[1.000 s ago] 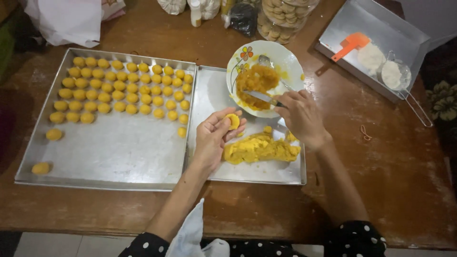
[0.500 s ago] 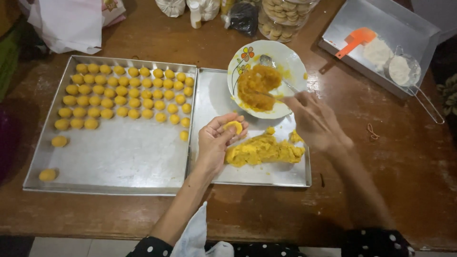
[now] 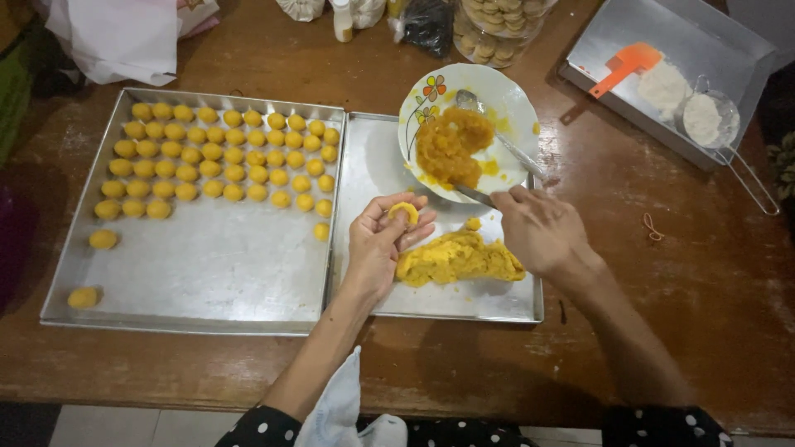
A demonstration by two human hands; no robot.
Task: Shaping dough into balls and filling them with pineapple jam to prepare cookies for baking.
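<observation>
1. While the left hand (image 3: 383,240) is cupped palm-up over the smaller baking tray (image 3: 374,165), a small flattened disc of yellow dough (image 3: 404,213) is held on its fingertips.
2. A knife (image 3: 474,195) is gripped in the right hand (image 3: 540,230), fingers closed round the handle; only a short stretch of blade is seen past them, pointing left and far towards the plate.
3. The flowered plate (image 3: 505,95) sits just beyond both hands, its near rim resting over the far edge of the smaller tray. An orange mound of jam filling (image 3: 451,149) is heaped in its middle, and a spoon (image 3: 497,132) lies across it, bowl far-left, handle running near-right.
4. Key relation: the filling lies far and slightly right of the dough disc, and far-left of the right hand. The knife tip is the nearer of the two, close to the near edge of the mound.
5. A slab of yellow dough (image 3: 460,258) lies between the hands on the tray floor, long axis left to right, just right of the left palm.
6. On the larger tray (image 3: 207,273) to the left, rows of finished yellow balls (image 3: 224,157) are packed in the far half.
</observation>
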